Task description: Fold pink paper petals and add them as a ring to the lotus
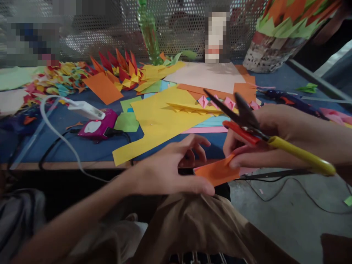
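Note:
My right hand [266, 135] holds scissors [247, 134] with one red and one yellow handle, their blades apart and pointing up to the left. Between its thumb and fingers that same hand pinches a small orange paper piece [218, 170], with some pink paper showing at its edge. At the other end of this piece is my left hand [170, 168], its thumb against the lower corner and its fingers apart and slightly bent. Both hands are over my lap, in front of the table edge. Beyond them lies a large yellow paper sheet [162, 117].
Folded pink paper pieces [229, 103] sit on a yellow strip. A purple power adapter [97, 124] with cables is at left. Behind are a paper scrap pile [60, 79], a green bottle [150, 36] and a paper-decorated pot [271, 53]. A glue gun [291, 101] lies at right.

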The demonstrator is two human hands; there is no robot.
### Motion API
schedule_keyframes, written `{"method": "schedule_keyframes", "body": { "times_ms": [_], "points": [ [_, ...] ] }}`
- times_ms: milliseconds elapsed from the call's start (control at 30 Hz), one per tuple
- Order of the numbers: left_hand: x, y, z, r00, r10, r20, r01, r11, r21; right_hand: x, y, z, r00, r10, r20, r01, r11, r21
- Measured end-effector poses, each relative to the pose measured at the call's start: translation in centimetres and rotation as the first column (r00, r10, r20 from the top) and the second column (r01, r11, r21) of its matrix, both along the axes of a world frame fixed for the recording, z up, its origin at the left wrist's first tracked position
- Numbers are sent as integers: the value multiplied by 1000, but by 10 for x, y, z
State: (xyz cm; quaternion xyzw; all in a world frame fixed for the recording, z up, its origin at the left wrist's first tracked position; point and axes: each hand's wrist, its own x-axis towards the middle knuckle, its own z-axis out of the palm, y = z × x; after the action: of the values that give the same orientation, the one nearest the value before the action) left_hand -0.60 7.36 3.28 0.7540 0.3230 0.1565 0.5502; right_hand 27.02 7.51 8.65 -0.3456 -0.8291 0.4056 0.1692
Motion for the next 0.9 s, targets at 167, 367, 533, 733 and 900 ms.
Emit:
{"method": "schedule_keyframes", "body": {
  "times_ms": [167,367,533,733,900],
  "points": [
    [21,-38,-16,960,223,167,-224,975,-14,5,-1,-1,995,-68,-74,67,997,-25],
    [41,-36,-15,966,217,143,-212,976,-49,-2,5,0,999,-39,-18,41,996,84],
    [44,-39,-23,959,262,108,-260,965,-33,-4,6,2,999,-55,4,54,996,77],
    [45,-43,-31,923,372,102,-379,924,56,1,9,-6,998,-65,-3,65,989,130],
    [45,-40,-29,907,404,122,-412,910,50,0,10,-9,999,-43,-16,44,988,145]
  ]
}}
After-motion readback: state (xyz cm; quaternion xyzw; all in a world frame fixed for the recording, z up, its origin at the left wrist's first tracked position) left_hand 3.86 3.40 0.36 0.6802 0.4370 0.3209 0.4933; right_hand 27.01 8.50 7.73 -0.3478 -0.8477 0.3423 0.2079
